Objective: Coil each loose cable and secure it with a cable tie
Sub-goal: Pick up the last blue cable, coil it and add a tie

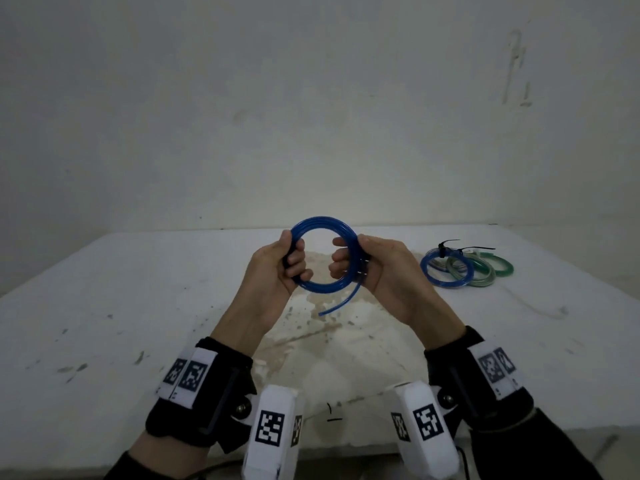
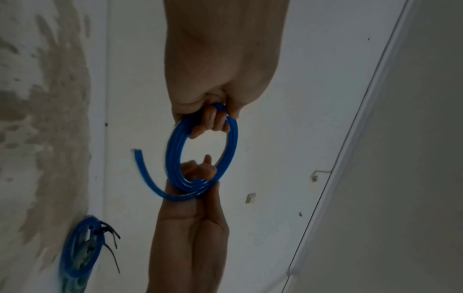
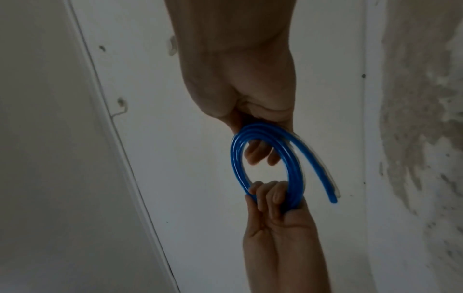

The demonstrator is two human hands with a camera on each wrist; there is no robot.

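A blue cable (image 1: 323,227) is wound into a round coil and held in the air above the table's middle. My left hand (image 1: 282,266) grips the coil's left side, fingers curled through the ring. My right hand (image 1: 369,268) grips its right side the same way. A loose end (image 1: 341,304) of the cable sticks out below the coil toward the table. The left wrist view shows the coil (image 2: 175,150) between both hands with the free end (image 2: 137,158) curving off. In the right wrist view the coil (image 3: 240,156) and its tail (image 3: 323,178) appear too.
Several coiled cables, blue (image 1: 446,268) and green (image 1: 485,266), lie on the white table (image 1: 104,306) at the right, bound with black cable ties (image 1: 450,245). A stained patch (image 1: 329,341) marks the table's middle. A wall stands behind the table.
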